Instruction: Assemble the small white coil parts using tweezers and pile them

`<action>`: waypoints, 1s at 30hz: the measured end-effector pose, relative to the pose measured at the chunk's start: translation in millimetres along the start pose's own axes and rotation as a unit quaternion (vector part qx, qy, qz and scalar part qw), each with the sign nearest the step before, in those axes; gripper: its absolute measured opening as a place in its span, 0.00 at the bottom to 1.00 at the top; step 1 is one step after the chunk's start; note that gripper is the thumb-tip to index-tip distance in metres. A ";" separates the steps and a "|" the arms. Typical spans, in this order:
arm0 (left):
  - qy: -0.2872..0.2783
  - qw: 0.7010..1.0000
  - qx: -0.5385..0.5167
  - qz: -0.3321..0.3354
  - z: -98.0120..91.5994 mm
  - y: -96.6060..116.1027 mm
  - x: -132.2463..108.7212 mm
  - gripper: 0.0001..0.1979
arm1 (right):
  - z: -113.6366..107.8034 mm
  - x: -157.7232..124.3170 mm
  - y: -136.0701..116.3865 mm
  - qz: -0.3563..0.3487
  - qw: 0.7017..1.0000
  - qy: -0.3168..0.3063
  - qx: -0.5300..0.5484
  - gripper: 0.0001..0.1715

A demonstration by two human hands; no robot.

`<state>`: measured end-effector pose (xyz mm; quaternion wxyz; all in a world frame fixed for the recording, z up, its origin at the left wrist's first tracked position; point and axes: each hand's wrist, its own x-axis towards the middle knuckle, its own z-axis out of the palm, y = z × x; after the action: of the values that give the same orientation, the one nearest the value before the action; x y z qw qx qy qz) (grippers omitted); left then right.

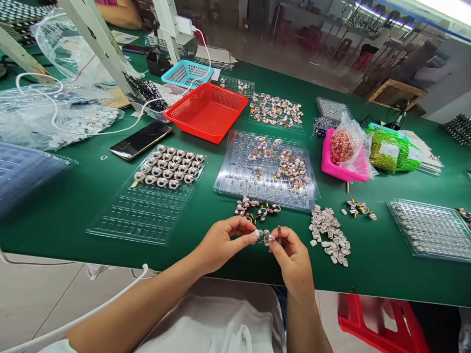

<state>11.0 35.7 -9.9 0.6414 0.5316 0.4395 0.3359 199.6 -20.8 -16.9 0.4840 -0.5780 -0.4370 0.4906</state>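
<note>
My left hand (224, 242) is closed in a pinch on a small white rounded earbud-like part (258, 233). Just to its right, the thumb and forefinger of my right hand (292, 257) grip a similar small part (267, 237). The two parts are very close, and a thin wire seems to run between them. A narrow brownish strip (279, 234) stands up at my right fingers; its kind is unclear. Behind my hands lies a pile of wired pale parts (250, 203) with orange bits. Right of my right hand are many loose pale shell pieces (327, 230).
Stacked clear trays (226, 171) carry more wired parts. On the left are a tray of shiny shells (167, 169) and a phone (142, 139). Red (209, 130), blue (171, 76) and pink (327, 169) baskets stand farther back. Another tray (434, 230) lies right. A person's arm (121, 14) shows top left.
</note>
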 end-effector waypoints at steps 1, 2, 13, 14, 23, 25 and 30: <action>0.014 1.000 0.006 0.007 0.3 -0.7 0.2 0.09 | 0.0 -1.2 -0.3 -0.003 1.000 -0.001 0.006 0.08; 0.027 0.999 0.018 0.015 0.7 -1.8 0.4 0.08 | 0.0 -2.4 -0.6 -0.007 1.000 -0.002 0.013 0.09; 0.043 0.937 0.241 0.251 4.9 -14.9 -6.2 0.12 | -7.0 -8.5 1.1 0.023 0.990 0.032 0.132 0.08; 0.031 0.948 0.202 0.242 4.4 -11.0 -8.0 0.13 | -6.7 -9.3 1.4 0.032 0.990 0.031 0.137 0.08; -0.068 0.996 -0.007 0.049 7.8 13.4 -8.2 0.08 | 8.2 -14.2 -1.5 0.037 0.991 -0.033 0.121 0.06; -0.060 0.997 -0.021 0.041 9.0 12.6 -8.4 0.07 | 6.6 -14.4 -5.3 0.027 0.993 -0.060 0.102 0.05; -0.034 0.997 -0.047 0.045 10.6 10.3 -10.2 0.06 | 0.4 -15.8 -11.0 0.008 0.991 -0.114 0.065 0.06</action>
<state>17.2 24.5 2.8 0.6645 0.5312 0.3769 0.3664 196.7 -34.6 -3.8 0.4634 -0.4893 -0.4519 0.5845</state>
